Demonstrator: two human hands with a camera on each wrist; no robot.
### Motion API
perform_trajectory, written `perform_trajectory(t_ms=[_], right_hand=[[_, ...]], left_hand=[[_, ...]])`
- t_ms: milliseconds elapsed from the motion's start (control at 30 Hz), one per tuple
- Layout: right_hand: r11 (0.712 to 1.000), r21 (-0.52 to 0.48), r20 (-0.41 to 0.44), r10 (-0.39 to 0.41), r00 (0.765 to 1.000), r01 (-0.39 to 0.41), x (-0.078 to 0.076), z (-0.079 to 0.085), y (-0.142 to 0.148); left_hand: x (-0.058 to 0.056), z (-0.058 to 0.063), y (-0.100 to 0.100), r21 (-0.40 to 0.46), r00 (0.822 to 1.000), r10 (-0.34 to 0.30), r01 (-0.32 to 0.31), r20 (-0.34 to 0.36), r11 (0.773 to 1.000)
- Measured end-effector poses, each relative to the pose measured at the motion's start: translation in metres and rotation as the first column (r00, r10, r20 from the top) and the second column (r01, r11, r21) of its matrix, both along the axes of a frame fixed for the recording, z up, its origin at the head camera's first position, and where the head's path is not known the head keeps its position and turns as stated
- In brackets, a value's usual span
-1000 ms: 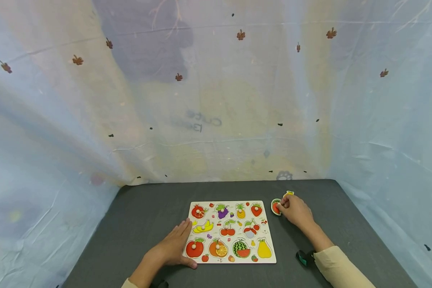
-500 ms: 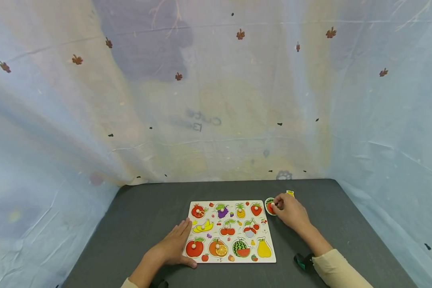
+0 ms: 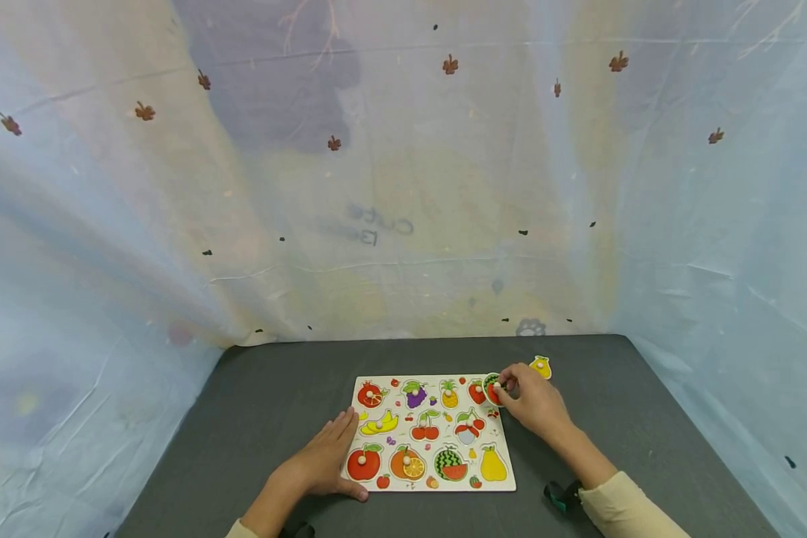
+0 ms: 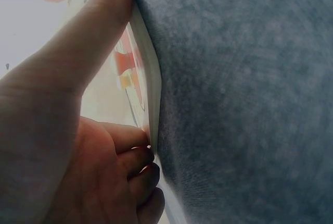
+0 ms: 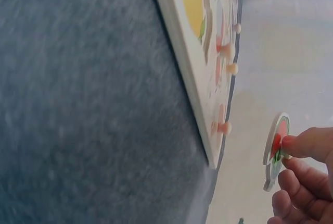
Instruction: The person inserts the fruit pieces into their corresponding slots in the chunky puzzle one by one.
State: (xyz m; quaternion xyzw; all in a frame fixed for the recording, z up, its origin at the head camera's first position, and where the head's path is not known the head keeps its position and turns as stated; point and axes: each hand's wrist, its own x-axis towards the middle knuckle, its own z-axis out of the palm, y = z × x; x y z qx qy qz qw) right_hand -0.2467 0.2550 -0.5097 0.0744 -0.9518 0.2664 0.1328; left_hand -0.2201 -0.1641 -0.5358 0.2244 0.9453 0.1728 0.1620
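Note:
A white wooden fruit puzzle board point(image 3: 437, 487) lies on the dark table. My left hand point(image 3: 326, 457) rests at its left side, fingers along the left edge and thumb at the front left corner. In the left wrist view, the fingertips point(image 4: 148, 174) touch the board's edge. My right hand point(image 3: 536, 400) pinches a watermelon puzzle piece point(image 3: 490, 387) between thumb and finger, overlapping the board's far right corner in the head view. The right wrist view shows this watermelon piece point(image 5: 276, 143) tilted on edge. Beyond the right hand lies a yellow pear piece point(image 3: 542, 367) with a knob.
Knobbed fruit pieces such as bananas point(image 3: 383, 424), an apple point(image 3: 363, 467) and grapes point(image 3: 415, 396) sit in the board. Its watermelon point(image 3: 450, 465) and pear point(image 3: 494, 467) pictures show no knobs. A pale patterned curtain point(image 3: 403, 187) rises behind the table point(image 3: 296, 366).
My right hand has carried the watermelon piece leftward from beside the pear piece to the board's far right corner, uncovering the pear piece. The left hand and the board have stayed put.

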Motion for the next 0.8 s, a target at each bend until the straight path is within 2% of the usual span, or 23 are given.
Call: perform_trajectory(t_ms=[300, 800], right_hand=[[0.998, 0.009, -0.052, 0.06, 0.997, -0.06, 0.009, 0.001, -0.01], [0.993, 0.003, -0.027, 0.121, 0.992, -0.121, 0.018, 0.001, -0.025]], left_hand=[[0.0, 0.001, 0.0, -0.001, 1.0, 0.009, -0.009, 0.001, 1.0], [0.002, 0.004, 0.001, 0.007, 1.0, 0.01, -0.01, 0.005, 1.0]])
